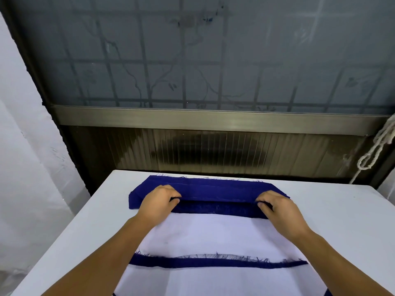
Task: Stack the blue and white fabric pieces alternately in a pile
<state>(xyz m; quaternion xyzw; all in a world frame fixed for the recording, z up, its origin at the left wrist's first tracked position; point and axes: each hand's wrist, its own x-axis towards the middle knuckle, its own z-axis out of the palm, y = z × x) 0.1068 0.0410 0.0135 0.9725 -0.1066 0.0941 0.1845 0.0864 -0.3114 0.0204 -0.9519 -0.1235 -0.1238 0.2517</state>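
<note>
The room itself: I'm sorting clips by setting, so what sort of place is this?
Probably a plain home or small sewing workroom: a white table against a frosted, barred window, with blue fabric being handled.

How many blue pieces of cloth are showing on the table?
2 for sure: one folded piece pinched by both hands at the far end, one frayed strip peeking out between white layers nearer. Others may be hidden.

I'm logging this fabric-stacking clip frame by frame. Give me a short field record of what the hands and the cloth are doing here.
surface: white table
left hand: left hand pinches the folded edge of the blue fabric
right hand: right hand pinches the same fold
white fabric: white fabric lies flat nearer the person, partly under the blue piece
lower layer: blue frayed edge shows between white layers
backdrop: frosted window, rope at right
</note>
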